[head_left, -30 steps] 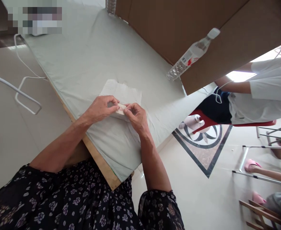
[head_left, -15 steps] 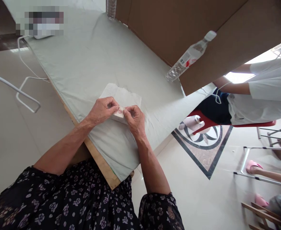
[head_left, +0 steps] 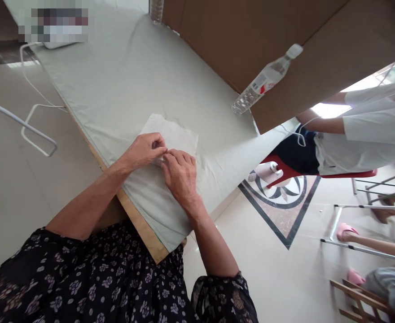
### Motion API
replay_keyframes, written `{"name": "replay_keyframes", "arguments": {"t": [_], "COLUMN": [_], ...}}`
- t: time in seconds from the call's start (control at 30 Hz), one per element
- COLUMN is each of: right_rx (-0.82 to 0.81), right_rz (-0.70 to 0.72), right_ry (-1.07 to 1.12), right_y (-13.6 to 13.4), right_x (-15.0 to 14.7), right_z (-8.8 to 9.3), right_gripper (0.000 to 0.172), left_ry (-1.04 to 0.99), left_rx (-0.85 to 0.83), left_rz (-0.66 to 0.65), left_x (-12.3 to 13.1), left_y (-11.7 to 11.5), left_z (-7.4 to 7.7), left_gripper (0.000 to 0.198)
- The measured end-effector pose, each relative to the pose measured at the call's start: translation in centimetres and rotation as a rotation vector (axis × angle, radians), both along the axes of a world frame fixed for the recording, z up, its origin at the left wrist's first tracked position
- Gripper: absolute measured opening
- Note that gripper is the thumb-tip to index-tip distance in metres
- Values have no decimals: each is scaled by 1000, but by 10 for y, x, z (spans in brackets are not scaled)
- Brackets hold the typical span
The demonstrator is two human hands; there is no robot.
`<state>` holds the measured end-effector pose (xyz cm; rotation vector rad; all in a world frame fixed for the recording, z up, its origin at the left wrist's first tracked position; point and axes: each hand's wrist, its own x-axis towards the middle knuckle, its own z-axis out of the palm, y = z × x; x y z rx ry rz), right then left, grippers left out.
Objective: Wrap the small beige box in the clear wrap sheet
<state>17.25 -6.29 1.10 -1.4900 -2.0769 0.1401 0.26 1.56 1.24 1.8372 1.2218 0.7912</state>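
A white sheet, perhaps tissue or thin cloth (head_left: pixel 173 133), lies on the pale green tablecloth (head_left: pixel 113 76) near the table corner. Over its near edge, my left hand (head_left: pixel 147 149) is closed in a pinch, thumb against forefinger. My right hand (head_left: pixel 181 175) touches the left fingertips, its fingers bent and pressed together. Between the fingertips, what they hold is too small and covered to make out. The small whitish piece with reddish marks is hidden by the fingers.
A clear bottle (head_left: pixel 263 83) stands by a large brown cardboard panel (head_left: pixel 214 40). A white device (head_left: pixel 64 38) with cables is at the far left. On the right sits a person in a white shirt (head_left: pixel 375 130).
My right hand has rolled over and inward, its fingers now covering the small marked piece that showed between both hands. My left hand keeps its pinch. The view has shifted slightly.
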Motion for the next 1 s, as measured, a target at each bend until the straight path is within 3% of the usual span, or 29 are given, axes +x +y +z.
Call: {"name": "replay_keyframes", "arguments": {"t": [0.17,0.47,0.67,0.83,0.93,1.0], "right_rx": [-22,4,-48,-28,-32,-29], "right_rz": [32,77,114,144,169,172], "right_ry": [-83,-233,-245,-371,-460,-485], "right_y": [5,17,22,24,24,24], "right_x": [-7,-4,-2,-1,-1,-2], "right_z": [-12,-3,-4,4,10,13], "right_gripper": [23,16,18,14,14,14], "left_ry": [39,263,389,477,385,314], "left_rx": [57,38,-78,-123,-225,-231], "left_rz": [123,332,403,332,283,326], "left_x": [-17,-47,-57,-41,-31,-28], "left_y": [-12,-9,-4,4,4,0], "left_z": [1,-10,-8,0,5,9], "left_gripper": [39,38,56,39,22,24]}}
